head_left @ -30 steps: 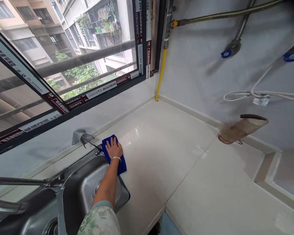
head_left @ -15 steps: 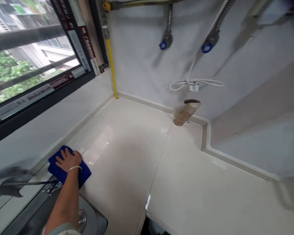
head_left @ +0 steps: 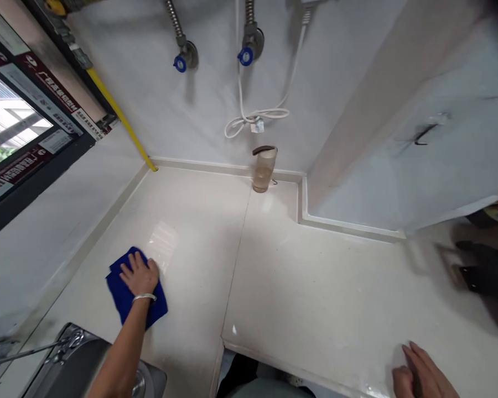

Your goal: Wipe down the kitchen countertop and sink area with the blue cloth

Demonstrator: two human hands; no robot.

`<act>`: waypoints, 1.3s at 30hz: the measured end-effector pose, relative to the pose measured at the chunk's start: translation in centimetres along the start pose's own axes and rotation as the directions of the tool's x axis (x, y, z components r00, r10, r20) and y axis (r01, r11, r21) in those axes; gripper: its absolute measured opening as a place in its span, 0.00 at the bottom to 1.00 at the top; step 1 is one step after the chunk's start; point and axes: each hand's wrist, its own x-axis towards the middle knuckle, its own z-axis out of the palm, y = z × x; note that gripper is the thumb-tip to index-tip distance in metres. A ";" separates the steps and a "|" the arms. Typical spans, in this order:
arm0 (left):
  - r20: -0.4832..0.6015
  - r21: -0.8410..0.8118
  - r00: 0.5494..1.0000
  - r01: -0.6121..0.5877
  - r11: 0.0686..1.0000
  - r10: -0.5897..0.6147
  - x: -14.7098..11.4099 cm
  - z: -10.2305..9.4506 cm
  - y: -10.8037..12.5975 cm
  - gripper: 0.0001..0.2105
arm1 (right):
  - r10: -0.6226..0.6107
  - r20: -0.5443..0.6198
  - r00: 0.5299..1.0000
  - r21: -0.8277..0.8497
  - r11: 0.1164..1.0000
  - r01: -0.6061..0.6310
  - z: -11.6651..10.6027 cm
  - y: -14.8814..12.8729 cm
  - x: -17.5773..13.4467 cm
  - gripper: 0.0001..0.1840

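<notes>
My left hand [head_left: 140, 276] lies flat on a blue cloth [head_left: 120, 290], pressing it to the pale countertop [head_left: 191, 265] with fingers spread. A light bracelet circles that wrist. Beyond the cloth runs the raised edge along the window wall, and the steel sink [head_left: 87, 362] is just nearer to me. At the bottom right my right hand [head_left: 425, 373] shows in part near the counter's front edge. Its fingers are stretched out with the thumb apart, and nothing shows in them.
A brownish clear pitcher [head_left: 264, 170] stands in the back corner. Above it hang a bundled white cable [head_left: 257, 117] and two blue-knobbed valves [head_left: 245, 55]. A yellow pipe [head_left: 122, 119] comes down to the counter. The faucet [head_left: 64, 342] is by the sink; a dark object [head_left: 487, 273] sits right.
The view has swung to the right. My left hand and the cloth have shifted away from the sink and faucet along the counter. My right hand has come into view.
</notes>
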 end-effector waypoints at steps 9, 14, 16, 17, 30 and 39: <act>0.066 -0.038 0.793 -0.604 0.796 0.605 -11.7 2.4 12.5 0.28 | -0.010 -0.087 0.996 0.007 1.000 0.011 0.7 -0.2 -0.5 0.28; 0.092 -0.115 0.629 -0.763 0.636 0.772 -18.5 2.7 16.4 0.28 | -0.035 -0.119 0.992 -0.013 0.999 0.034 0.9 -0.8 -0.1 0.27; 0.093 -0.148 0.564 -0.807 0.572 0.820 -20.8 2.7 18.1 0.28 | -0.028 -0.132 0.991 -0.039 0.999 0.023 1.0 -0.8 0.0 0.26; 0.094 -0.165 0.534 -0.824 0.542 0.840 -21.9 2.7 19.0 0.28 | -0.022 -0.137 0.990 -0.050 0.999 0.015 1.1 -0.8 0.0 0.26; 0.108 -0.518 0.177 -0.830 0.207 0.978 -38.5 3.7 28.7 0.31 | 0.169 -0.048 0.984 0.286 0.947 -0.149 0.8 -0.3 0.5 0.21; 0.055 -0.735 -0.256 -0.665 -0.134 0.965 -43.1 2.7 32.4 0.29 | 0.382 -0.122 0.916 0.443 0.847 -0.294 -1.4 0.7 1.2 0.23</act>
